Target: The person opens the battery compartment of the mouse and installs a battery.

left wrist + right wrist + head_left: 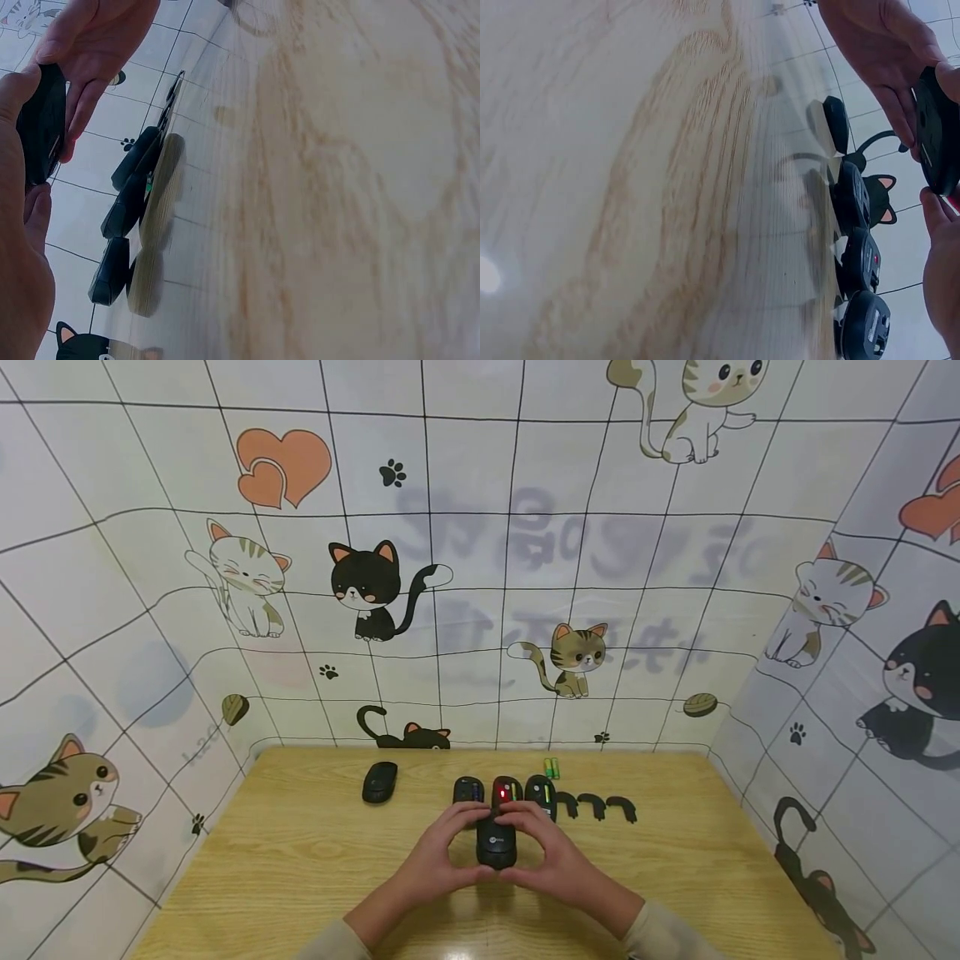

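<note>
A black computer mouse [497,850] is held between both hands, close over the front half of the table. My left hand [444,853] grips its left side, thumb at the near end and fingers at the far end. On the opposite side my right hand [551,853] grips it the same way. The left wrist view shows the mouse [41,124] raised off the wood, the two hands around its edges. From the right wrist its underside [930,127] partly shows. Just beyond the fingers lie three more mice, one with a red light [504,790].
Another black mouse [379,782] rests at the back left. Two of the row, a left one [468,788] and a right one [539,793], flank the lit mouse. Green batteries [552,767] lie behind; three curved black covers [592,805] are to the right. Cat-print cloth walls surround the table [300,860].
</note>
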### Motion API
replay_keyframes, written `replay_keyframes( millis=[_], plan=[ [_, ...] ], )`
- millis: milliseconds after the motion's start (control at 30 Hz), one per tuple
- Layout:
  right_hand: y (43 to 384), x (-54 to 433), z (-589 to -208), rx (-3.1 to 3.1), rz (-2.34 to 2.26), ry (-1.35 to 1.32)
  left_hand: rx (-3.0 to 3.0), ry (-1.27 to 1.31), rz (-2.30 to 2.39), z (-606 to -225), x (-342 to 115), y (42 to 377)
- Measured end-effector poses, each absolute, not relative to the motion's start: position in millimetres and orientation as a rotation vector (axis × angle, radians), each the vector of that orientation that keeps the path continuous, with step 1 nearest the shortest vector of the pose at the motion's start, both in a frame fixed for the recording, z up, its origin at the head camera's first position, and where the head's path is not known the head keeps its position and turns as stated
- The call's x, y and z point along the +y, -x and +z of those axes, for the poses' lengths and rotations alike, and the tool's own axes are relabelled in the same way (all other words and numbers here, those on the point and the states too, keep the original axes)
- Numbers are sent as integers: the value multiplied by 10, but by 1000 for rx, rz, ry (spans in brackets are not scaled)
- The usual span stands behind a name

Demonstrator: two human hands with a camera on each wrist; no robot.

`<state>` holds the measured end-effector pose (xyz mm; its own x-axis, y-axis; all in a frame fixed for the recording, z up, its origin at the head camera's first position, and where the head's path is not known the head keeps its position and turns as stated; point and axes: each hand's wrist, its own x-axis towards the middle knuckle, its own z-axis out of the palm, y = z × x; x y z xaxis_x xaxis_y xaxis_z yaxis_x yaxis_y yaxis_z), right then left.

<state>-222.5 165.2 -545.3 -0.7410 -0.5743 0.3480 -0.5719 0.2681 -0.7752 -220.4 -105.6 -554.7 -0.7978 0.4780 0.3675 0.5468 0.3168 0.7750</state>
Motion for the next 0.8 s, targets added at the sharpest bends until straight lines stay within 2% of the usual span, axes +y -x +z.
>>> replay_keyframes(
  millis=[267,800],
  plan=[
    [2226,1639,-5494,2427,-1646,1030,-2399,983,-1598,-5579,-1005,2198],
    [2214,1613,-5517,2334,-1805,1055,-2210,1078,-1539,-5603,-955,2212]
  ],
)
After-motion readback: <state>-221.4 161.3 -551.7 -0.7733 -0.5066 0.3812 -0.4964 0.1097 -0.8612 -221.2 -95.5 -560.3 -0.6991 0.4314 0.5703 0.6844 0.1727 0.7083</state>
